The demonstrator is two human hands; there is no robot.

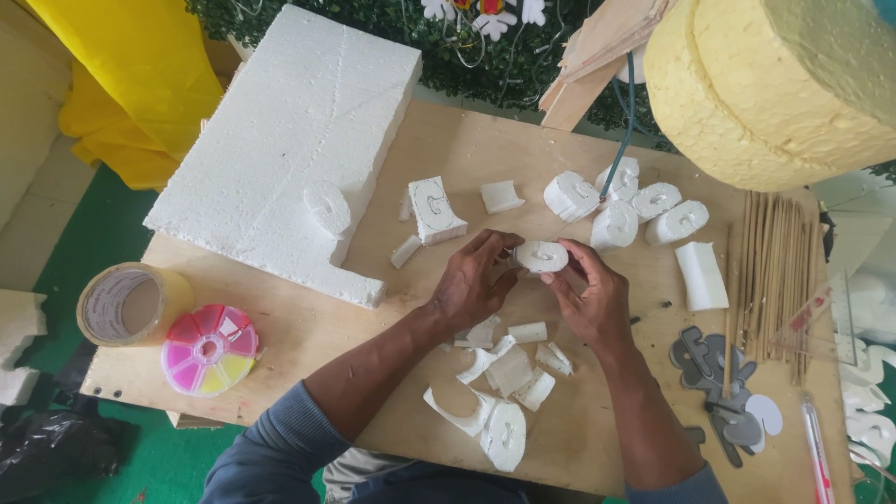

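A small white foam cut-out piece is held between both hands over the middle of a plywood table. My left hand grips its left end and my right hand pinches its right side. A thin wire runs from the piece up toward a blue cable. Below my hands lie several white foam offcuts. Several cut foam letters lie just beyond my hands.
A large white foam slab with a notch cut out covers the table's left. A tape roll and a round pink-and-yellow bead box sit at the left edge. Wooden sticks, grey card letters and a yellow foam block are on the right.
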